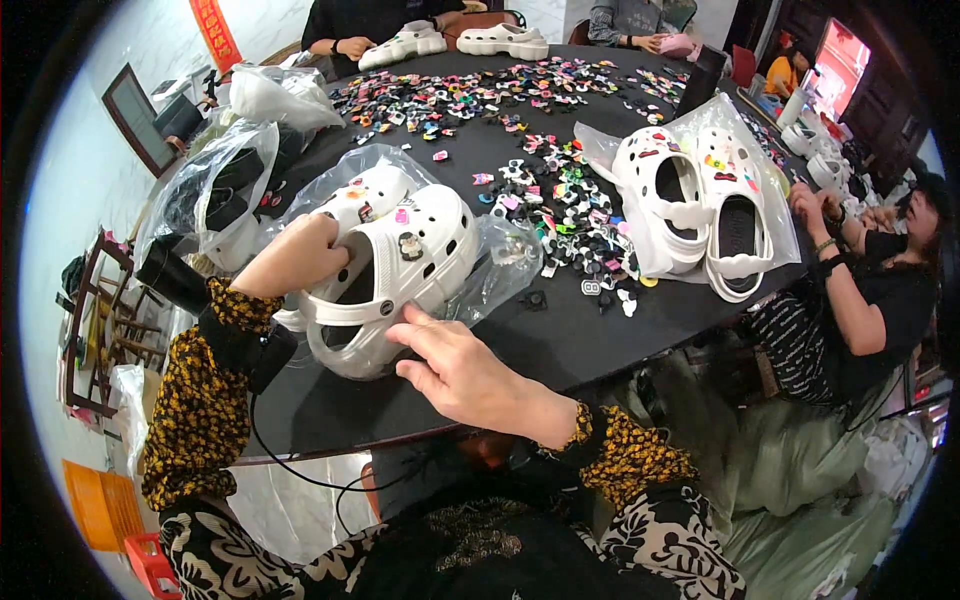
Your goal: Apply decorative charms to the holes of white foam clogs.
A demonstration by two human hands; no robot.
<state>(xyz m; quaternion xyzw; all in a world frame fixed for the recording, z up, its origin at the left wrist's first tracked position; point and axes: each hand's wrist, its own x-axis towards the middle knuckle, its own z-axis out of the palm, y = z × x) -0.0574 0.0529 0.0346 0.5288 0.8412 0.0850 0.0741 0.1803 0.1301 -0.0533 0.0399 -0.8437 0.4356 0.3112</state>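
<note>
A white clog (440,245) with holes and small charms stands tilted on the table in front of me. A second white clog (370,192) lies partly behind it, on a clear plastic bag (500,265). My left hand (300,258) is closed at the front clog's opening, its fingertips hidden by the clog. With fingers stretched out, my right hand (465,375) touches the side of that clog near the strap's rivet. Its index finger and thumb are apart, and nothing shows between them.
Loose colourful shoe charms (560,210) spread over the black table (590,355). A bagged pair of white clogs (690,210) lies right, below a dark cylinder (703,80). More plastic bags (215,190) crowd the left. Co-workers sit across and at right (860,310).
</note>
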